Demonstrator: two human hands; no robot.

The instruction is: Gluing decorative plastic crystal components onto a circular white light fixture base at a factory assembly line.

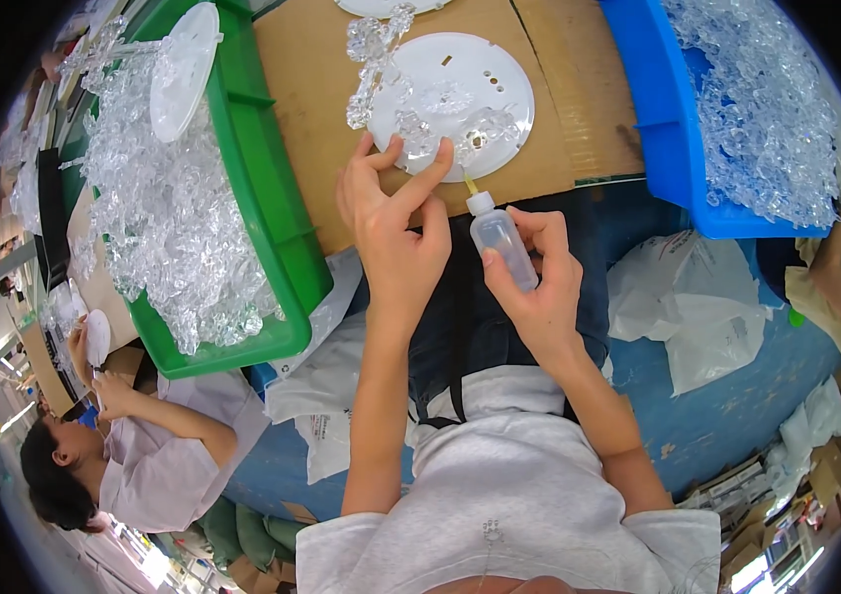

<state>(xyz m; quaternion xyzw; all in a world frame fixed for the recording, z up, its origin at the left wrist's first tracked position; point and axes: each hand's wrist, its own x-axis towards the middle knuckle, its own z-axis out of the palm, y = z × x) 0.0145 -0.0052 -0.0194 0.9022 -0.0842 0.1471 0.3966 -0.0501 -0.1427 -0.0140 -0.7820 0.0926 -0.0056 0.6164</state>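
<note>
A round white plastic disc (pixel 475 74) with small holes lies on the cardboard in front of me. Clear, faceted plastic pieces (pixel 488 129) sit on its near part, and a branching clear plastic piece (pixel 373 69) stands out at its left edge. My left hand (pixel 391 228) is open, fingers spread at the disc's near-left rim, its index fingertip close to the clear pieces; whether it touches them I cannot tell. In my right hand (pixel 547 297) is a translucent squeeze bottle (pixel 504 243), its thin yellowish tip pointing at the disc's near edge.
To the left, a green bin (pixel 260 178) is heaped with clear plastic pieces, a white disc (pixel 183 74) on top. A blue bin (pixel 663 119) of similar pieces stands right. White plastic bags (pixel 688 297) lie below it. Another person (pixel 143 445) works at lower left.
</note>
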